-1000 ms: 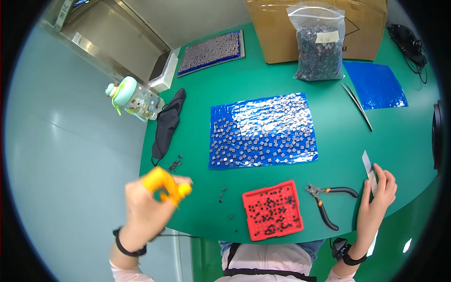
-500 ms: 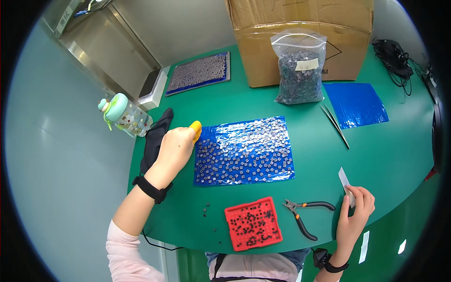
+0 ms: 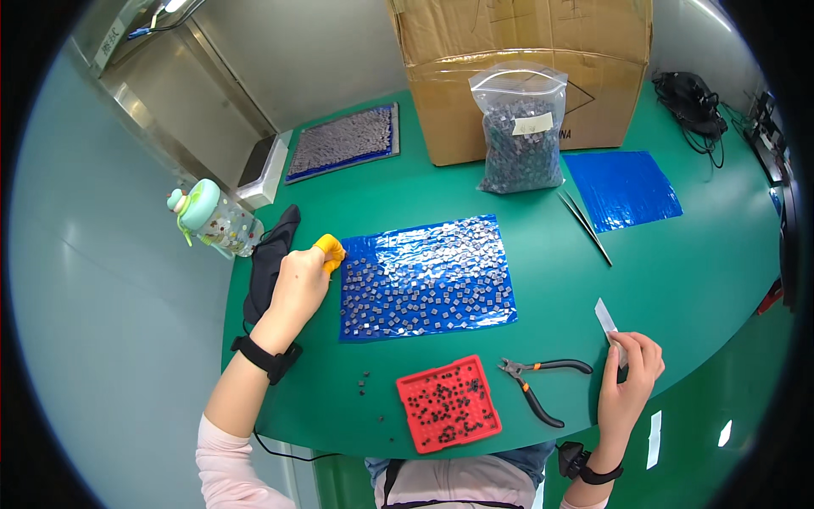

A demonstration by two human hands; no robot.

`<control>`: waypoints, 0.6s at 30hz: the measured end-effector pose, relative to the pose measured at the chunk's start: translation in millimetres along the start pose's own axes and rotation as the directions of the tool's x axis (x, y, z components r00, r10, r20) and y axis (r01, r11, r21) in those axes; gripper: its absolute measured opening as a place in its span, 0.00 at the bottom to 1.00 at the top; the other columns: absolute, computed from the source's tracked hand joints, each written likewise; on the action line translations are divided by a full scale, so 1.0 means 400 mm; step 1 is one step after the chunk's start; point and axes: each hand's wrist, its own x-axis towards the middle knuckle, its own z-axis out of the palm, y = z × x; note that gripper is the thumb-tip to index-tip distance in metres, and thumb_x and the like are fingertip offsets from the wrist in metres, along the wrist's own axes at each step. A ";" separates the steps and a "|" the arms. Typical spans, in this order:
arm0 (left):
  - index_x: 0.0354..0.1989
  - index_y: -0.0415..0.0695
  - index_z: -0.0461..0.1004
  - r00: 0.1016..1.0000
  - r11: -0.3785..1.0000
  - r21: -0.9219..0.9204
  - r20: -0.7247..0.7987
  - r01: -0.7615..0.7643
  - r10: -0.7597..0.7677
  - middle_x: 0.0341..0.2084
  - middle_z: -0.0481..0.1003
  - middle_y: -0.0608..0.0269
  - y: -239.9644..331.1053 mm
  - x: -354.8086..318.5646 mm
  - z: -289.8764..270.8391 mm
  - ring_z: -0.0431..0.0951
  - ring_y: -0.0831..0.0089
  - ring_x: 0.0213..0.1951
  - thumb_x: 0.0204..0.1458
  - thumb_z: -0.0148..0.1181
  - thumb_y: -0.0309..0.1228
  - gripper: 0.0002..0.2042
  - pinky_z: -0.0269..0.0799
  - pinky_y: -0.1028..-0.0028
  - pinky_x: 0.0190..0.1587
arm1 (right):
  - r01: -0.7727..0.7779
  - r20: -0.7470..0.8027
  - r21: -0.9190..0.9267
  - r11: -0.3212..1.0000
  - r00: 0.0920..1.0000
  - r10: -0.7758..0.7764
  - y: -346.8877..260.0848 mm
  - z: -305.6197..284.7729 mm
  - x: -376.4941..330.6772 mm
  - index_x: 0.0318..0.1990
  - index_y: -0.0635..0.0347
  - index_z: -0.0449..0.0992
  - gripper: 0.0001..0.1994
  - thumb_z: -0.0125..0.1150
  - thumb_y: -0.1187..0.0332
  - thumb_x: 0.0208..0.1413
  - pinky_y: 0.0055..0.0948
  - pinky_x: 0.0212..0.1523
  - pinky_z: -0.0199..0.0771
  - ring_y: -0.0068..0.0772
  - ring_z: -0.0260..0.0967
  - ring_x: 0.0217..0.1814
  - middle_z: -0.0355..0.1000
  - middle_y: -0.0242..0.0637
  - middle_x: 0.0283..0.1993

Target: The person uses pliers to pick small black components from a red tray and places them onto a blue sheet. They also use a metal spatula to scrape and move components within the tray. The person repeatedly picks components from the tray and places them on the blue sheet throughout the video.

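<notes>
My left hand (image 3: 298,284), with yellow covers (image 3: 330,248) on its fingertips, is closed at the upper left corner of a blue film sheet (image 3: 360,248). What its fingertips pinch, if anything, is hidden. Many small grey square pieces lie scattered over that sheet, denser toward its right. At the table's right front edge, my right hand (image 3: 632,369) grips a thin whitish strip (image 3: 604,316) between thumb and fingers, its free end pointing away from me. Between the hands, near the front edge, sits a red tray (image 3: 407,397) with small black pieces; beside it lie spread-handled cutting pliers (image 3: 527,379).
Tweezers (image 3: 587,229) lie by a second blue sheet (image 3: 627,191). Behind stand a zip bag of small pieces (image 3: 519,144) and a cardboard box (image 3: 441,110). A bottle (image 3: 222,222) and black cloth-like item (image 3: 265,270) are left; a piece-covered panel (image 3: 343,142) lies far left.
The whole view has shifted slightly, moving the scene left. My left hand has come a little nearer along the sheet's corner, its yellow-covered fingers more folded. My right hand keeps its strip.
</notes>
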 end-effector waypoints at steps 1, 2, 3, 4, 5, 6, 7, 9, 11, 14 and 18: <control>0.34 0.37 0.77 1.000 0.999 -0.043 0.003 0.001 -0.001 0.27 0.78 0.45 -0.008 0.000 0.002 0.79 0.51 0.30 0.47 0.59 0.19 0.06 0.75 0.63 0.33 | 0.003 -0.005 0.002 1.000 1.000 -0.003 0.000 -0.001 0.000 0.40 0.57 0.77 0.07 0.57 0.75 0.54 0.35 0.56 0.54 0.35 0.64 0.50 0.70 0.34 0.43; 0.34 0.37 0.76 1.000 0.999 -0.036 0.007 -0.013 0.014 0.27 0.78 0.46 -0.013 0.001 0.003 0.79 0.51 0.30 0.47 0.59 0.19 0.06 0.75 0.63 0.33 | 0.007 -0.009 0.003 1.000 1.000 -0.007 -0.001 -0.001 0.000 0.40 0.57 0.77 0.07 0.57 0.75 0.54 0.35 0.56 0.54 0.35 0.64 0.50 0.70 0.34 0.42; 0.34 0.37 0.76 1.000 0.999 -0.027 0.011 -0.027 0.028 0.28 0.78 0.46 -0.016 0.002 0.003 0.79 0.52 0.31 0.47 0.59 0.20 0.06 0.75 0.63 0.33 | 0.011 -0.009 0.006 1.000 1.000 -0.011 -0.001 0.000 -0.001 0.40 0.57 0.77 0.07 0.57 0.75 0.54 0.35 0.56 0.54 0.35 0.64 0.50 0.70 0.34 0.42; 0.35 0.37 0.76 0.999 0.999 -0.025 0.016 -0.043 0.043 0.28 0.78 0.47 -0.016 0.003 0.006 0.79 0.52 0.31 0.47 0.59 0.20 0.06 0.75 0.63 0.33 | 0.014 -0.009 0.004 1.000 1.000 -0.014 0.000 -0.001 -0.001 0.40 0.57 0.77 0.07 0.57 0.75 0.54 0.35 0.56 0.54 0.35 0.64 0.50 0.70 0.33 0.42; 0.35 0.38 0.75 0.995 0.994 0.057 0.049 -0.090 0.087 0.28 0.78 0.47 -0.013 0.002 0.005 0.79 0.52 0.31 0.47 0.59 0.20 0.07 0.75 0.63 0.33 | 0.017 -0.009 0.002 1.000 1.000 -0.017 0.000 -0.001 -0.001 0.40 0.58 0.77 0.07 0.57 0.75 0.54 0.35 0.56 0.54 0.35 0.64 0.50 0.70 0.33 0.42; 0.35 0.38 0.75 0.988 0.981 0.137 0.085 -0.138 0.127 0.27 0.77 0.48 -0.009 -0.001 0.004 0.79 0.52 0.31 0.47 0.59 0.20 0.07 0.75 0.63 0.33 | 0.016 -0.011 0.003 1.000 1.000 -0.016 -0.001 -0.001 -0.002 0.39 0.57 0.77 0.07 0.57 0.75 0.54 0.35 0.56 0.54 0.35 0.64 0.50 0.70 0.33 0.42; 0.35 0.38 0.75 0.979 0.958 0.216 0.123 -0.187 0.163 0.27 0.77 0.48 -0.004 -0.004 0.002 0.79 0.52 0.31 0.46 0.59 0.21 0.07 0.75 0.62 0.33 | 0.016 -0.014 0.004 1.000 1.000 -0.016 -0.003 -0.001 -0.002 0.39 0.57 0.77 0.07 0.57 0.75 0.54 0.35 0.56 0.54 0.35 0.64 0.50 0.70 0.33 0.43; 0.35 0.39 0.75 0.976 0.961 0.178 0.088 -0.212 0.199 0.25 0.76 0.48 -0.006 -0.004 0.008 0.78 0.52 0.29 0.47 0.60 0.21 0.06 0.75 0.62 0.33 | 0.016 -0.015 0.010 1.000 1.000 -0.016 -0.004 -0.001 -0.003 0.39 0.57 0.77 0.07 0.57 0.75 0.54 0.35 0.56 0.54 0.35 0.64 0.50 0.70 0.33 0.43; 0.35 0.39 0.75 0.986 0.976 0.140 0.062 -0.164 0.157 0.25 0.76 0.47 -0.016 -0.002 0.019 0.78 0.52 0.29 0.47 0.60 0.22 0.06 0.75 0.62 0.33 | 0.016 -0.010 0.016 1.000 1.000 -0.016 -0.003 -0.001 -0.005 0.39 0.57 0.77 0.07 0.57 0.74 0.54 0.36 0.57 0.54 0.35 0.63 0.50 0.70 0.33 0.43; 0.34 0.39 0.75 0.991 0.984 0.115 0.024 -0.132 0.131 0.25 0.76 0.48 -0.006 0.002 0.017 0.79 0.53 0.29 0.47 0.61 0.22 0.06 0.75 0.63 0.33 | 0.039 -0.019 0.011 0.999 0.999 -0.039 0.005 0.000 -0.008 0.40 0.57 0.77 0.07 0.57 0.74 0.54 0.36 0.57 0.53 0.36 0.63 0.51 0.70 0.33 0.43; 0.34 0.40 0.78 0.995 0.992 0.073 0.017 -0.101 0.100 0.27 0.78 0.50 -0.003 0.000 0.010 0.79 0.54 0.29 0.46 0.63 0.23 0.06 0.76 0.65 0.35 | 0.051 -0.022 0.018 0.999 0.998 -0.050 0.008 -0.003 -0.009 0.39 0.57 0.77 0.07 0.57 0.74 0.54 0.36 0.56 0.54 0.36 0.63 0.50 0.70 0.33 0.43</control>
